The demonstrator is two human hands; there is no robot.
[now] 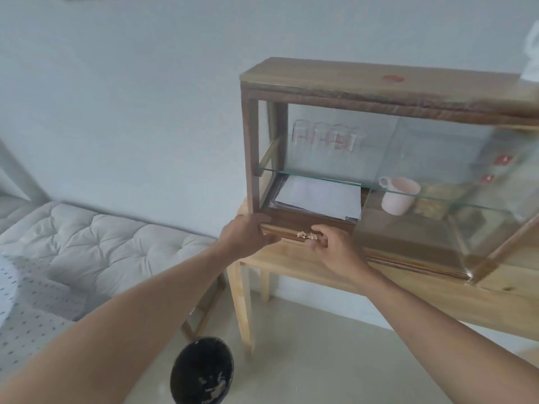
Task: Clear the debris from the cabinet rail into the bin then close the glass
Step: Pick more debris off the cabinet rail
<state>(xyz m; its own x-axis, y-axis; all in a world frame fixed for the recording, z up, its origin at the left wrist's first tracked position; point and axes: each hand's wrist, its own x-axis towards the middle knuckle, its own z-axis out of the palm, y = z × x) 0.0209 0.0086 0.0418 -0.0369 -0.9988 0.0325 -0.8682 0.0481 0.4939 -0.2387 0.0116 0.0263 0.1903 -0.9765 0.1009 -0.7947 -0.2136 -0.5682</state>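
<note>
Two grips at the rail (287, 235): your right hand (332, 246) pinches debris (306, 235); left hand (248, 234) beside it, cupped, grasping nothing.

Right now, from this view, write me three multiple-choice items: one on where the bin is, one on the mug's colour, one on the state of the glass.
1. Where is the bin?
A. On the cabinet top
B. On the floor below the hands
C. On the mattress

2. What colour is the mug?
A. Pale pink
B. Dark green
C. Black

3. How does the sliding glass stand?
A. Shut across the whole front
B. Taken off and lying on the floor
C. Slid right, left side open

Key: 1 B, the black bin sits on the tiled floor under the left hand and right hand. 2 A, the mug on the lower shelf is pale pink. 3 C, the papers show with no pane in front, and debris lies on the bare rail.
</note>
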